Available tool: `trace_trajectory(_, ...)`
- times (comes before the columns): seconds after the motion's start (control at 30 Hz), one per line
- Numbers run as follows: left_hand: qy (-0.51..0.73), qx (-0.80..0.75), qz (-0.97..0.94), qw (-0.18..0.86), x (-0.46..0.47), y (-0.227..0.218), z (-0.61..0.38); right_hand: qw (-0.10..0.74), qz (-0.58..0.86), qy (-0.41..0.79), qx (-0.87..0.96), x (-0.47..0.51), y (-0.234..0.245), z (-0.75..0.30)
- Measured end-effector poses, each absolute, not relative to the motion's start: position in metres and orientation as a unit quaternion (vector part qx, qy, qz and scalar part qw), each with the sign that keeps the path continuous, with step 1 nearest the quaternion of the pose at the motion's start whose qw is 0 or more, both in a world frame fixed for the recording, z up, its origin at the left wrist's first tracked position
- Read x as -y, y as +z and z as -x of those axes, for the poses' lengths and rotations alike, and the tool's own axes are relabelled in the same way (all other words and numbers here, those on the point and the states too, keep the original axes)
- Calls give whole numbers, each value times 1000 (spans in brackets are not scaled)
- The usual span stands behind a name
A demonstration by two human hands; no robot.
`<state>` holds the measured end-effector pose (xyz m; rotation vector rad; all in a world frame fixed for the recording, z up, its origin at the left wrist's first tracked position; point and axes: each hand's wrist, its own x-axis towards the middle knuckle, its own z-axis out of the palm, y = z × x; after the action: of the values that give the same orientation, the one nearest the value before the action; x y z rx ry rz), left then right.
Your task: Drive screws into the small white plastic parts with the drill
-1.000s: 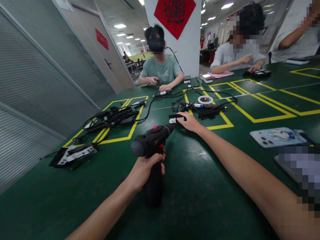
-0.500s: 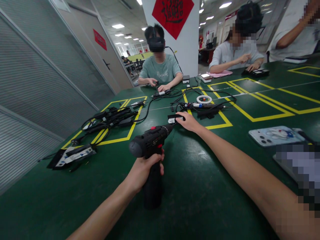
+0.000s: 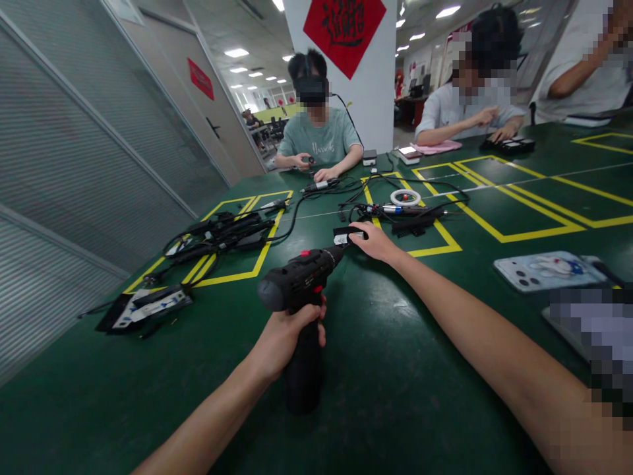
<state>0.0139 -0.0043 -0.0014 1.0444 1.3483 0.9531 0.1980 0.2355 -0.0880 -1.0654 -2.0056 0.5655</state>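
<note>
My left hand (image 3: 284, 336) is wrapped round the grip of a black cordless screwdriver (image 3: 301, 290) with a red button on top. Its nose points away from me at a small black part with a white label (image 3: 346, 235) lying on the green table (image 3: 386, 369). My right hand (image 3: 376, 242) reaches out and rests on that part, fingers pressed on it, holding it down at the tool's tip.
A heap of black cables and adapters (image 3: 217, 234) lies left in a yellow-taped box, with a labelled black unit (image 3: 143, 307) nearer. A tape roll (image 3: 405, 197) and tools sit ahead. A phone (image 3: 541, 270) lies at right. Three people sit across the table.
</note>
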Motion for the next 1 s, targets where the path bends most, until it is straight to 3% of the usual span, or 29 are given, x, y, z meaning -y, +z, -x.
trace_trajectory(1.0, 405, -571, -442, 561, 4, -3, -13, 388, 420, 212, 792, -235, -88, -198)
